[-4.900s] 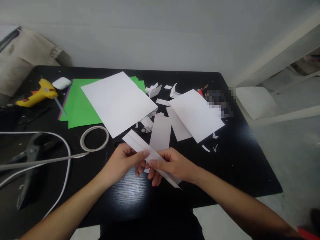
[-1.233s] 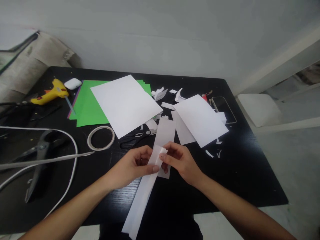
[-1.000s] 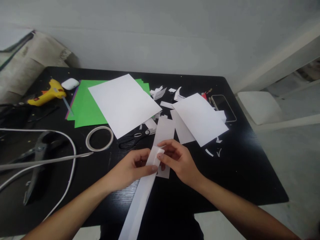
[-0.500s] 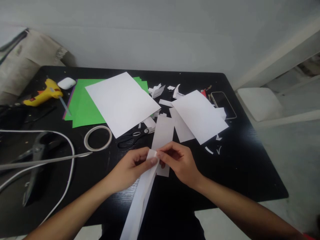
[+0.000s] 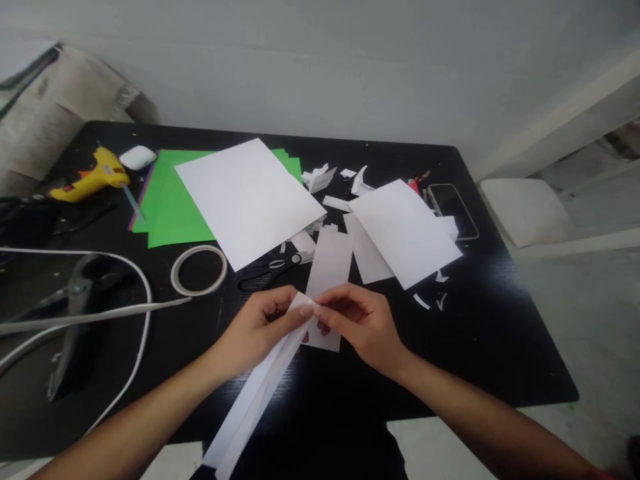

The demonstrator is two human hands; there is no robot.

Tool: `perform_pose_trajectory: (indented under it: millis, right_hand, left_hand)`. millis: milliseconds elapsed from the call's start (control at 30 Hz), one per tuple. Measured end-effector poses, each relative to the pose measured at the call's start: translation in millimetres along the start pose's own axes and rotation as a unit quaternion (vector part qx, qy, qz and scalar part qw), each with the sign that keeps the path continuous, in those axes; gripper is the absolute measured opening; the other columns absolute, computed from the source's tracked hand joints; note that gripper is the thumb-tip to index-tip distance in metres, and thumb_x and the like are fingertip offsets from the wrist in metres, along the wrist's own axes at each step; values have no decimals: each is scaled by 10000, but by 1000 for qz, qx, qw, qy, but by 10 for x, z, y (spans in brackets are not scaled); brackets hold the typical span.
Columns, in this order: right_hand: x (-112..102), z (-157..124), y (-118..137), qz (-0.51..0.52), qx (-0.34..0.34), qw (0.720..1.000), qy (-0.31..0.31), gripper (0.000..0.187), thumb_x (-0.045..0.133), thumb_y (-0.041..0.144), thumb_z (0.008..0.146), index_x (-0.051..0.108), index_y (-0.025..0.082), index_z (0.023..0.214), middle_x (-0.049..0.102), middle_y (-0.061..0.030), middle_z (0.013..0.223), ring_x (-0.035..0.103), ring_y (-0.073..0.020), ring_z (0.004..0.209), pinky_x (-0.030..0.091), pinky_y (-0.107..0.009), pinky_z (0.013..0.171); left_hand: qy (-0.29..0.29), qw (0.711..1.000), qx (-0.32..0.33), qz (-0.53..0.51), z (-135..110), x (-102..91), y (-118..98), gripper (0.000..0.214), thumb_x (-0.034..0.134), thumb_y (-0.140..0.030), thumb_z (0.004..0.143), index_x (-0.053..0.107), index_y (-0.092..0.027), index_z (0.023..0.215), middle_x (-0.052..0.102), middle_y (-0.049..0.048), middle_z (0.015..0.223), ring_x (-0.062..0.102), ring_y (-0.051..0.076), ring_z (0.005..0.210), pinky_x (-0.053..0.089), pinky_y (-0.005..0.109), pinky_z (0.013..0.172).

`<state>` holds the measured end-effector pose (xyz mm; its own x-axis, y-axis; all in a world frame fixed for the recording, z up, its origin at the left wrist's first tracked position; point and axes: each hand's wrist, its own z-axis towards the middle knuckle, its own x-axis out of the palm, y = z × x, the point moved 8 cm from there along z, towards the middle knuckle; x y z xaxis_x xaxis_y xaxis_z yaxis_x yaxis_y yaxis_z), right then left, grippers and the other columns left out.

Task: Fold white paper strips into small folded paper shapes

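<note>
Behind the black bench (image 5: 480,347), the far edge is backed by a grey wall (image 5: 320,73). Above the middle of the near edge, a creased paper strip (image 5: 263,397) is held slanting toward the lap, its lower end apparently carried past that edge. Its upper end is gripped between the thumb and fingers of the left hand (image 5: 260,330), while the same end is pinched at its right side by the fingers of the right hand (image 5: 367,327). With both thumbs placed so close together, the fold is probably meant to be governed at the tip, the long tail being left free.

Beneath the hands, a flat white piece (image 5: 330,263) is laid, with scissors (image 5: 275,270) just beside it, seemingly placed for easy reach. Toward the far edge, a white sheet (image 5: 250,200) is rested over green sheets (image 5: 173,217). Leftward movement is hemmed in by a tape roll (image 5: 195,292) and, nearer the left edge, by a white cable (image 5: 149,320). More open room is offered toward the right near corner, beyond the right forearm.
</note>
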<state>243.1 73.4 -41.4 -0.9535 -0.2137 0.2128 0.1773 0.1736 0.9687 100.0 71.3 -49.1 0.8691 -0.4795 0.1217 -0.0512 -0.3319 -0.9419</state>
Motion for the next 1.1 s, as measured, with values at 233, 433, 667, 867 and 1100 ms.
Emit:
perform_pose_trajectory:
  millis: [233,433,667,867,1100]
  right_hand:
    - [-5,-2,-2,-1,8,1000,3,132,872,188,780,805,214,890,749,6,727,713,-127,639,621,-246,630]
    - [-5,3,-3,7,2,1000,0,119,882,177,766,822,227,856,761,-1,772,699,-111,640,606,-219,607]
    - [0,10,17,-4,-12,1000,3,127,895,201,761,825,233,862,763,1,776,700,-118,637,608,-233,605]
    - [-28,16,62,-69,-39,997,2,161,910,251,758,826,252,895,794,-10,841,746,-160,754,629,-278,703]
    - [-19,-5,167,-122,-114,986,3,106,880,262,806,832,258,901,802,-26,848,748,-181,751,617,-299,674]
  left_hand:
    - [-4,1000,22,16,5,-37,1,289,651,-390,994,699,-164,821,685,-10,742,568,93,655,410,200,605]
    - [-2,999,33,-5,15,-33,-23,228,683,-364,974,700,-169,857,705,0,772,604,111,694,429,217,642]
    - [-1,1000,22,-9,7,-50,2,242,688,-361,967,687,-164,827,684,-2,752,590,115,692,422,227,646]
    - [-6,1000,6,-13,17,-56,32,267,696,-371,957,660,-161,796,637,-17,720,536,103,648,394,226,618]
    - [-1,999,-2,-36,19,-38,26,275,722,-358,931,641,-153,767,623,-19,697,530,100,644,392,221,621]
